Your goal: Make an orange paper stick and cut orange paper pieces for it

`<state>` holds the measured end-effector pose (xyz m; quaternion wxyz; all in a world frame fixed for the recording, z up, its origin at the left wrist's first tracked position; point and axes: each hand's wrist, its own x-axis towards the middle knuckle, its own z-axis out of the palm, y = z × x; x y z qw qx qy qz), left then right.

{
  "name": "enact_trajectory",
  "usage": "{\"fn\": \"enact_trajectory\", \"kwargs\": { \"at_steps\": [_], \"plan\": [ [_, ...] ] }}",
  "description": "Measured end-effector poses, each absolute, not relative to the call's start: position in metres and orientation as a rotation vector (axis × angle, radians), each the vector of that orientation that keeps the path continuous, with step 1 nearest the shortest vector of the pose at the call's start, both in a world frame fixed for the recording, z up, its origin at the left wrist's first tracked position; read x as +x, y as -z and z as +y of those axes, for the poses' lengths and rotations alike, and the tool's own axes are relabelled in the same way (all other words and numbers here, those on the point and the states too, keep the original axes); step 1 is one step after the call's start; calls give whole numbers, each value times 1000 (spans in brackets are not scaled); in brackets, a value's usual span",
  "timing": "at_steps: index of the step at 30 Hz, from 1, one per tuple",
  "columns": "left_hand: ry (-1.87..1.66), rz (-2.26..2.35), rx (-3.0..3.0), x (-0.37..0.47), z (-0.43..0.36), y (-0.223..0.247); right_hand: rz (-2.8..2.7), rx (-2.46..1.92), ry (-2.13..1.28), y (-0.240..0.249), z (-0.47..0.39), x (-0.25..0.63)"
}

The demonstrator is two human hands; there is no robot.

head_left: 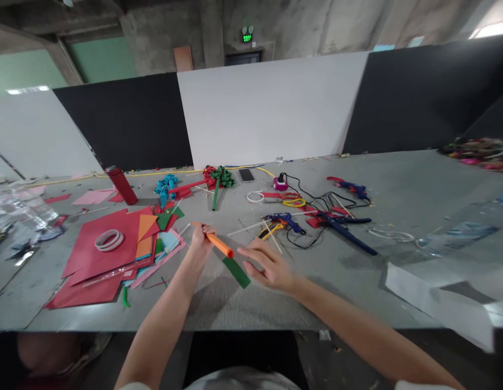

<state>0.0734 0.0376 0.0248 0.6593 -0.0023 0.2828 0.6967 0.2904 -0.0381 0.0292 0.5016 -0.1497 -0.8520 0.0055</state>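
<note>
My left hand (201, 234) is wrapped round one end of a rolled orange paper tube (220, 245), whose round hollow end points toward my right. Just beyond that end, my right hand (270, 265) holds nothing, its thumb and fingers apart. Under and between the hands, a strip of dark green paper (237, 272) lies on the grey table. Beside my left forearm is a pile of coloured paper, with a large red sheet (89, 254) and orange pieces (144, 241). A roll of clear tape (109, 240) rests on the red sheet.
Behind my right hand lie a blue glue gun (287, 221), scissors or pliers with dark blue handles (348, 233) and tangled black cords. Farther back are a phone (247, 175), a red bottle (121, 185), and green (222, 177) and blue (167, 184) paper flowers. A plastic bottle (458, 235) lies right.
</note>
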Motion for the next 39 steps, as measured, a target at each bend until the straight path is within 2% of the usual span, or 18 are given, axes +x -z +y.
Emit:
{"fn": "enact_trajectory", "kwargs": {
  "at_steps": [10,22,32,39],
  "plan": [
    [-1743,660,-43,69,44,-23,-2234,-47,217,-25,-41,292],
    [-1792,686,-28,63,46,-25,-2114,-422,185,-30,-39,284],
    [-1778,815,-29,63,47,-20,-2294,-325,507,-33,-30,296],
    [-1783,884,-63,66,48,-21,-2349,-325,562,-35,-26,298]
  ]
}}
